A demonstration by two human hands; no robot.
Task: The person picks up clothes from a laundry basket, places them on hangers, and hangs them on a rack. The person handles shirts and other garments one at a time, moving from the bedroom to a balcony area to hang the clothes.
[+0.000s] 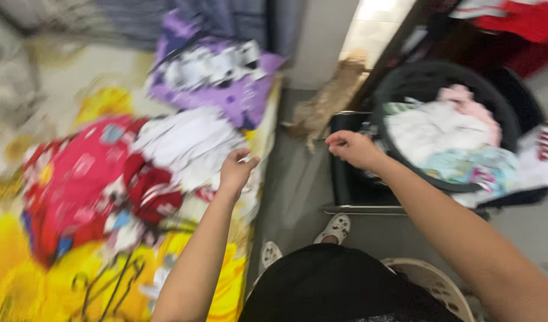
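My left hand hovers at the right edge of a bed, fingers loosely curled beside a white garment; I cannot make out anything held in it. My right hand is a loose fist over the floor gap, just left of a black laundry basket full of white, pink and pale blue clothes. Nothing shows in that hand. The picture is motion-blurred.
A red patterned garment and a purple-and-white one lie on the yellow bedsheet. A black stool frame stands under the basket. A pale plastic basket rim is at my feet, and red cloth lies at top right.
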